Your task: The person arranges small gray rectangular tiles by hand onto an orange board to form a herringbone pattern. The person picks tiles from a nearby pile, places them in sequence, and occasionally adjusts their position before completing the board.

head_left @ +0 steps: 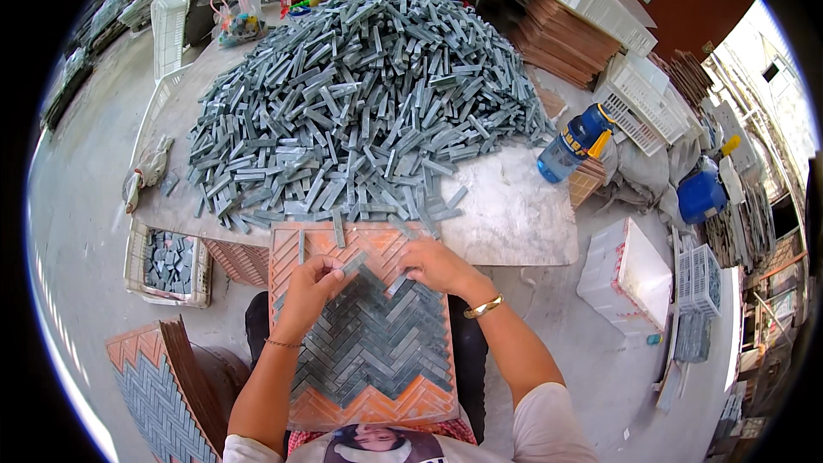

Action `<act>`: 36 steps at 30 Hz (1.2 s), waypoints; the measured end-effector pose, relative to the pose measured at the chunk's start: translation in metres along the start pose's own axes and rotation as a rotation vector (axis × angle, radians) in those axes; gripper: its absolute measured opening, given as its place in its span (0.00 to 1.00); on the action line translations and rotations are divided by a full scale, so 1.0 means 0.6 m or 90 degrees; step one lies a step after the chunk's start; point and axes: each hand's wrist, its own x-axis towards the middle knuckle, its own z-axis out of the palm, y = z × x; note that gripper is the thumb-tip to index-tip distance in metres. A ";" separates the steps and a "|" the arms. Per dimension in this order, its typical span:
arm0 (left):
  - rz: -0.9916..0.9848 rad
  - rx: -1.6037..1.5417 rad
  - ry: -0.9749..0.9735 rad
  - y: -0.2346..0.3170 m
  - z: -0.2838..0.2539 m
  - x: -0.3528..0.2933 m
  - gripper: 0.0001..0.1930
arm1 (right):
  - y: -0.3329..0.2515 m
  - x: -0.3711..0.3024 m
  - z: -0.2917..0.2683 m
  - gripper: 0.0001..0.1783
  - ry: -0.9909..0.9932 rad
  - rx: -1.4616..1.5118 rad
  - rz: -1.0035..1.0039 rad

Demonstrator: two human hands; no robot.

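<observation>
An orange herringbone tray (375, 407) lies across my lap, its middle filled with grey stone strip tiles (381, 334) in a zigzag pattern. My left hand (310, 287), at the upper left of the pattern, pinches one grey strip tile (353, 264) between thumb and fingers. Closed at the upper right of the pattern, my right hand (435, 267) has its fingertips on the end of a pale-looking strip tile (397, 285). Bare orange grooves show along the tray's top and bottom. A loose strip (301, 247) rests near its upper left corner.
A big heap of strip tiles (369, 77) covers most of the worktable (514, 223). At its right stands a blue water bottle (576, 144). A crate of tile pieces (167, 266) and filled trays (167, 394) are at left; a white foam box (626, 279) is at right.
</observation>
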 end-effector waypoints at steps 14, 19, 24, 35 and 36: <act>-0.061 -0.216 0.030 -0.019 -0.003 -0.090 0.04 | -0.005 0.004 -0.004 0.06 -0.021 -0.084 -0.052; -0.064 -0.215 0.024 -0.036 -0.010 -0.095 0.04 | -0.006 -0.003 -0.017 0.03 0.003 -0.043 -0.070; -0.072 -0.240 0.020 -0.038 -0.005 -0.097 0.04 | 0.007 -0.002 -0.023 0.05 -0.024 -0.020 -0.054; -0.062 -0.227 0.018 -0.047 -0.002 -0.098 0.04 | 0.007 0.004 0.006 0.06 0.017 -0.027 -0.032; -0.060 -0.223 0.016 -0.047 -0.001 -0.098 0.04 | 0.005 0.003 0.010 0.07 0.019 -0.031 -0.036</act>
